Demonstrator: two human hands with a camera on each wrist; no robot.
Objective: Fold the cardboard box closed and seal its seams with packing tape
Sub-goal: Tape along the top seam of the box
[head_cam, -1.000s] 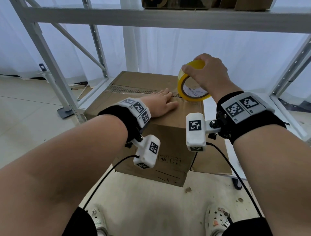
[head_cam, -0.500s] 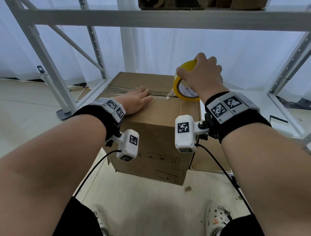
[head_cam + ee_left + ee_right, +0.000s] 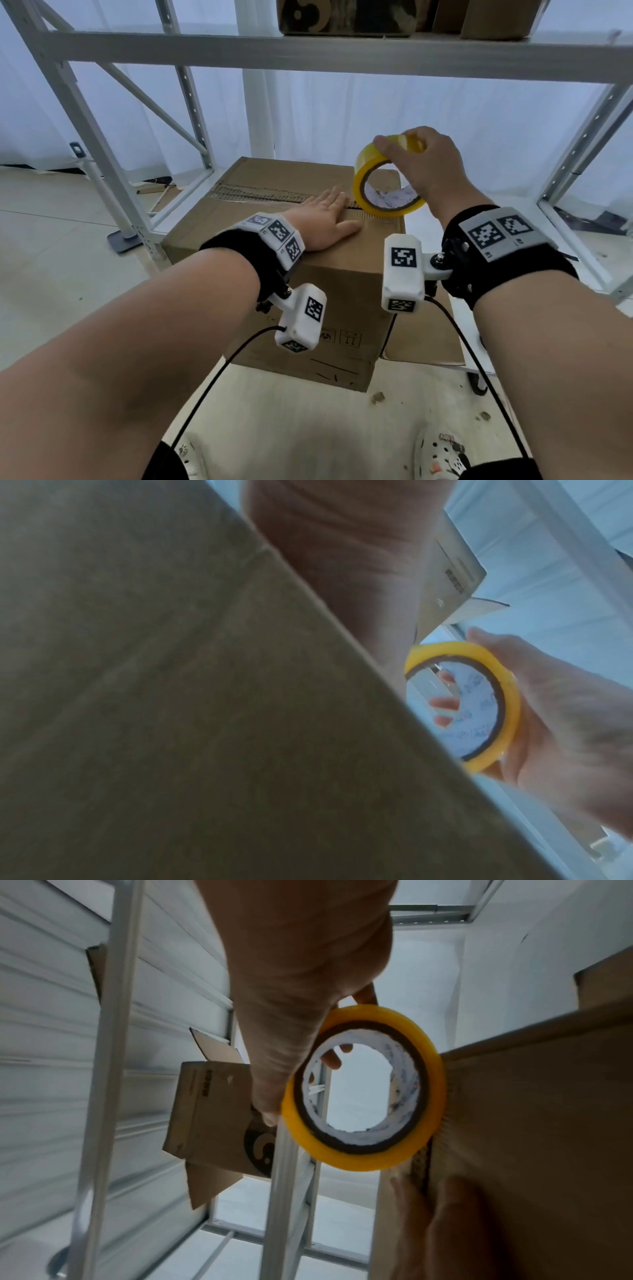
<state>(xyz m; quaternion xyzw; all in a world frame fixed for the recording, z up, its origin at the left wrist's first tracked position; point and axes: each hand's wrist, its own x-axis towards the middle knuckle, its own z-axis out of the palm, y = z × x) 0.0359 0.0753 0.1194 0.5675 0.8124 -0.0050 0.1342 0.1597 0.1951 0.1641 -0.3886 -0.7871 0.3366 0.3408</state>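
Tape roll (image 3: 383, 185) inside right-hand grip (image 3: 423, 164)

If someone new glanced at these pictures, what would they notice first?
Probably the yellow tape roll, gripped by the right hand at the right end of the cardboard box top. Next, the left hand pressed flat beside the centre seam, and the grey metal shelving framing it.

Hidden, cropped and blurred parts

L wrist view: mostly filled by the blurred cardboard box (image 3: 171, 696); left hand (image 3: 342, 547) seen only as a dark, soft shape cut off at the top edge. Print inside the tape roll (image 3: 365, 1156) core is too smeared to be read. Boxes on the upper shelf (image 3: 342, 51) are cropped by the head view's top edge.
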